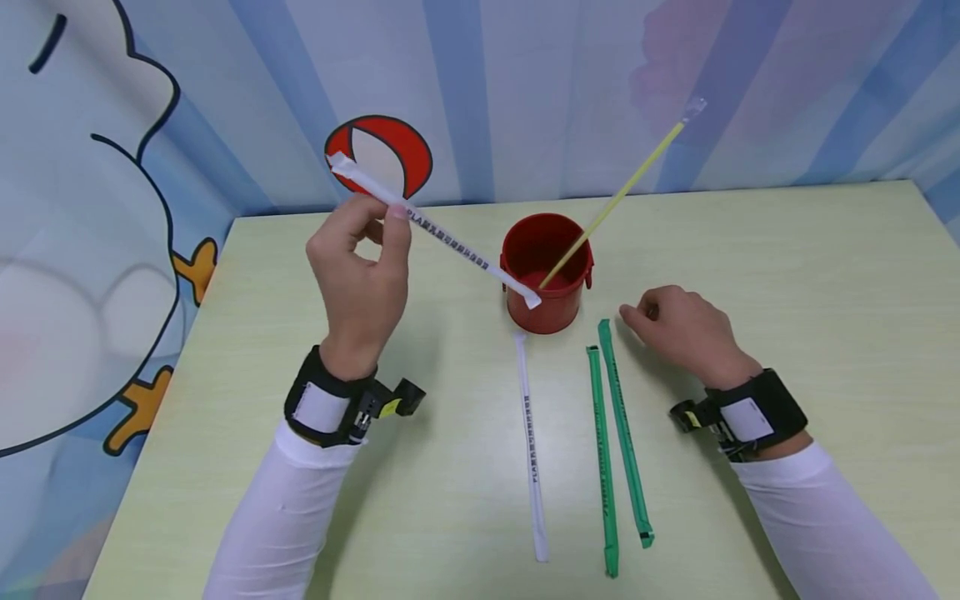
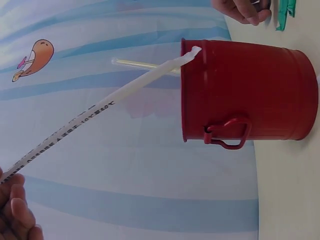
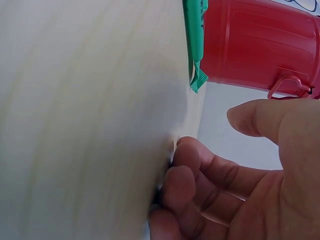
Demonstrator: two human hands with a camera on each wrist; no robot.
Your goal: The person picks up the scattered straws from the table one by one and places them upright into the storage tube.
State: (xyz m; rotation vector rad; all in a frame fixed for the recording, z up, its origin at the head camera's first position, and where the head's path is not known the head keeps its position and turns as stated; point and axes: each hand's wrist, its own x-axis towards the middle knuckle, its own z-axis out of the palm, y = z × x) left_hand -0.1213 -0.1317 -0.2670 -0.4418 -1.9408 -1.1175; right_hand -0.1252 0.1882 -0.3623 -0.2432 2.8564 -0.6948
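My left hand pinches a straw in a white printed paper wrapper near its upper end, between thumb and fingers. The wrapped straw slants down to the right, its lower tip overlapping the near rim of a red bucket in the head view. In the left wrist view that tip appears level with the bucket's mouth. A yellow straw in a clear wrapper leans inside the bucket. My right hand rests on the table right of the bucket, fingers loosely curled, holding nothing.
On the table, a second white-wrapped straw lies in front of the bucket. Two green-wrapped straws lie to its right, close beside my right hand. A patterned cloth backdrop hangs behind the table's far edge.
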